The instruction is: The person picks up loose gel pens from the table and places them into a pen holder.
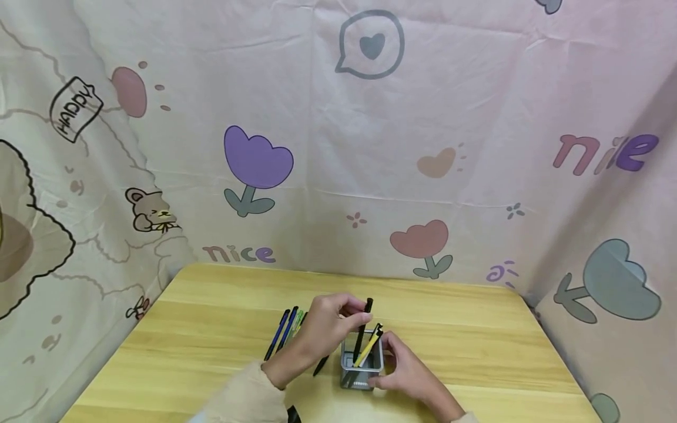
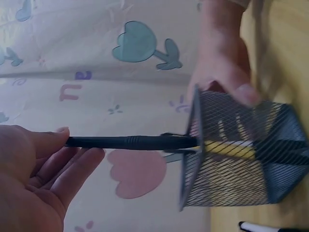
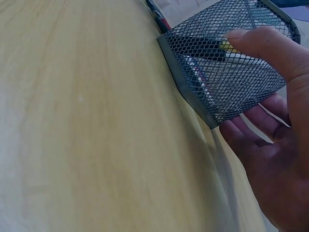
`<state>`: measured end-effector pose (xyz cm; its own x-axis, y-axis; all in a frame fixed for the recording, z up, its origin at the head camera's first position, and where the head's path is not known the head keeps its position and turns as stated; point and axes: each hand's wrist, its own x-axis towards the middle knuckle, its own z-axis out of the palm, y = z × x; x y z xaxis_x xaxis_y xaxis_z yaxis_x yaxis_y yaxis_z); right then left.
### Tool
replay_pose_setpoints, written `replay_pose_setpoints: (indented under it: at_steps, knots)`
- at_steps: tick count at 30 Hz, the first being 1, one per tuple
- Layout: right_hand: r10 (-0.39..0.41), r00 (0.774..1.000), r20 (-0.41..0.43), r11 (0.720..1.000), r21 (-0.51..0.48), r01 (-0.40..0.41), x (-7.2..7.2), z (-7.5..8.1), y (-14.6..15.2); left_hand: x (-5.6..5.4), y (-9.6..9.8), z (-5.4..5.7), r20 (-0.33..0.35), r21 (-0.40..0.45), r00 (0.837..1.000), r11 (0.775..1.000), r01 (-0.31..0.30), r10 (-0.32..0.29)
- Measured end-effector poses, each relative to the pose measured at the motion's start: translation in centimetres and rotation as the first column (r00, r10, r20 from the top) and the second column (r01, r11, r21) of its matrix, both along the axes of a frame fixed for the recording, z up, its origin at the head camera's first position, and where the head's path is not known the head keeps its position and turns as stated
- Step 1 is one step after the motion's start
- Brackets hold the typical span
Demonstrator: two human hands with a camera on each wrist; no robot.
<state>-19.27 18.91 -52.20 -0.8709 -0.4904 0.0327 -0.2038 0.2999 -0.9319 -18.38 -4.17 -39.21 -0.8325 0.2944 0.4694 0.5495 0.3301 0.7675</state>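
Between the thumb and fingers of my left hand (image 1: pixel 330 322) a black pen (image 1: pixel 362 333) is pinched near its top. It points down into a square metal-mesh pen holder (image 1: pixel 355 380), its lower end inside the rim. A yellow pen (image 1: pixel 371 345) leans in the same holder, its black clip end sticking out above the rim. My right hand (image 1: pixel 406 369) grips the holder from the right side, with the thumb on the near face. In the right wrist view the right thumb lies across the mesh (image 3: pixel 207 82) and the fingers are around its other side.
Left of the holder, several pens with blue (image 1: pixel 280 333) and green (image 1: pixel 297 320) parts lie on the wooden table (image 1: pixel 476 335), partly behind the left forearm. Another dark pen (image 1: pixel 320 366) lies beside the holder. A printed cloth (image 1: pixel 344 135) hangs behind the table.
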Motion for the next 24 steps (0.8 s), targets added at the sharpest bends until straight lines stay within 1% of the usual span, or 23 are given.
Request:
replay_pose_setpoints:
  at_steps: [3,6,7,10,13,16,18,20,24]
  knots:
    - [-0.001,1.0,-0.015,1.0,0.008,0.001,0.0,0.0,0.1,0.1,0.5,-0.9,-0.025,-0.023,0.999,0.999,0.039,-0.04]
    - [0.002,1.0,-0.019,1.0,0.0,-0.002,0.0,0.0,0.1,0.2,0.8,-1.9,-0.06,-0.061,0.995,0.995,0.075,-0.078]
    - [0.008,1.0,-0.018,1.0,-0.006,-0.009,0.0,0.0,0.0,0.2,1.0,-2.2,-0.063,-0.073,0.994,0.993,0.088,-0.093]
    - [0.016,1.0,0.0,1.0,-0.018,-0.016,0.0,0.0,0.0,0.4,1.2,-3.0,-0.057,-0.116,0.992,0.988,0.104,-0.111]
    - [0.021,1.0,0.014,1.0,-0.008,-0.021,-0.1,0.1,0.0,0.6,1.4,-3.5,-0.015,-0.15,0.992,0.982,0.118,-0.122]
    - [0.015,1.0,0.01,1.0,0.014,-0.015,0.0,0.1,0.0,0.8,1.6,-4.0,0.009,-0.218,0.993,0.969,0.113,-0.114]
    - [0.015,1.0,0.005,1.0,0.024,-0.015,0.0,0.1,0.1,0.8,1.7,-4.2,0.009,-0.263,0.994,0.959,0.108,-0.11]
    - [0.015,1.0,0.001,0.999,0.029,-0.015,0.0,0.1,0.1,0.8,1.8,-4.5,-0.005,-0.303,0.995,0.948,0.095,-0.102]
    - [0.014,1.0,0.013,1.0,0.027,-0.015,0.0,0.1,0.1,0.8,2.0,-4.9,-0.054,-0.354,0.994,0.933,0.074,-0.099]
